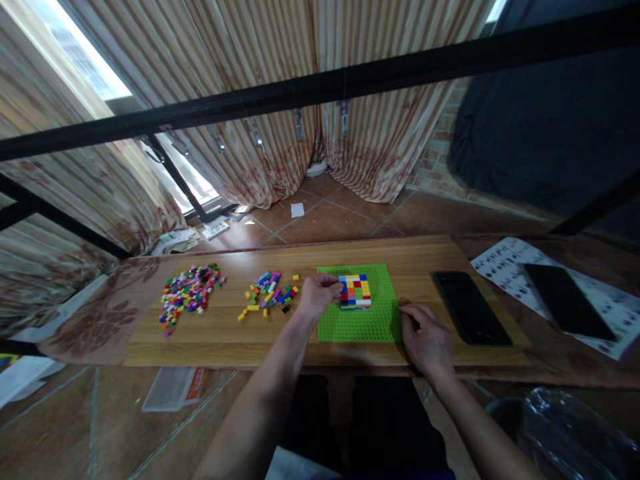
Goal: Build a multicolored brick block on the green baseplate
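Nearest the camera: dark-trousered legs (pixel 395 427), below long wood-grain tabletop (pixel 225 348). On top, multicoloured rectangular plastic-brick block (pixel 351 292), set on bright-green studded plastic baseplate (pixel 360 330). Left hand (pixel 319 295) at block's left edge, fingertips drawn together; can't tell whether clamped on a brick. Right hand (pixel 427 337) loosely curled at baseplate's right edge; can't tell if gripping it. Off left, small scatter of mixed-colour plastic bricks (pixel 273 287), then bigger heap of mixed plastic bricks (pixel 190 290). Looks like fitting or adjusting at block's left edge. Probably needed for next move: stud alignment, straight downward press, steadied baseplate.
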### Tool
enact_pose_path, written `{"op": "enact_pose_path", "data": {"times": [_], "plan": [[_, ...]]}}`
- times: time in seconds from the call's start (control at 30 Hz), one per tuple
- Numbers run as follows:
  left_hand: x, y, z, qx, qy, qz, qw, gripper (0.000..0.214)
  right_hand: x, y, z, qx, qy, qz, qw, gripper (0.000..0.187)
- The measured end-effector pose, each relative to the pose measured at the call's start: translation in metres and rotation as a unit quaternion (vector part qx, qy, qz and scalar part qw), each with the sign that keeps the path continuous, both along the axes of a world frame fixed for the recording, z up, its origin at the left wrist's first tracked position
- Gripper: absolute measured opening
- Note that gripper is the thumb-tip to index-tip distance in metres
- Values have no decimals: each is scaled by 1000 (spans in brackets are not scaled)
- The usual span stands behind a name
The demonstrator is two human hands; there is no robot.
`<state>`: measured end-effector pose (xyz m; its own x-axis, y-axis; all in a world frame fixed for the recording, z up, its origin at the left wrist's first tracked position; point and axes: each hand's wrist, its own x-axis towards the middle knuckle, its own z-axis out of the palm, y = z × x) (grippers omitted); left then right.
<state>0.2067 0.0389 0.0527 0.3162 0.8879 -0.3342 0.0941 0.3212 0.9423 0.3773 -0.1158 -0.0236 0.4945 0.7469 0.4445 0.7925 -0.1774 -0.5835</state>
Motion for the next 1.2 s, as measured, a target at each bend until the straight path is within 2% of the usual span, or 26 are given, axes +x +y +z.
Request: {"op": "enact_pose_path", "data": {"times": [0.33, 0.6, 0.73, 0.87, 1.0, 1.2], "plan": [[4, 1, 0, 6, 40, -18, 999, 9, -1, 1, 1, -3, -2, -5, 1000, 23], [9, 10, -20, 81, 128, -16, 988, 3, -1, 1, 0, -16, -2, -11, 1000, 23], [10, 10, -24, 89, 122, -13, 988, 3, 0, 1, -1, -14, -4, -4, 1000, 23], [7, 5, -18, 88, 97, -20, 991, 2, 0, 2, -1, -16, -6, -4, 1000, 24], [-2, -1, -15, 82, 75, -22, 994, 13, -1, 2, 0, -19, -10, -8, 1000, 24], [-1, -1, -28, 127, 96, -31, 987, 17, -1, 1, 1, -26, -18, -12, 999, 24]]}}
